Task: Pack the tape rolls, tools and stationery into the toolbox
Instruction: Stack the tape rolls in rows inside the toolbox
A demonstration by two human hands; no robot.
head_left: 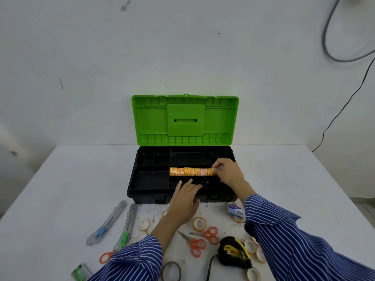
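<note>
- My R hand [228, 171] pinches the right end of the tape roll stack [190, 171], fingers curled on it; stack lies flat in the toolbox [142, 196] tray, mid compartment.
- My L hand [183, 201] holds nothing, fingers straight, tips over the tray's front edge.
- Green lid [185, 120] up.
- Scissors [205, 234], tape measure [234, 252], box cutters [107, 226] on table [60, 179] near me.

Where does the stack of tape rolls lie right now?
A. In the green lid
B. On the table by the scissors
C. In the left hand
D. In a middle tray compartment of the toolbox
D: the tape stack lies in the toolbox tray's middle compartment, the right hand pinching its end.
</note>
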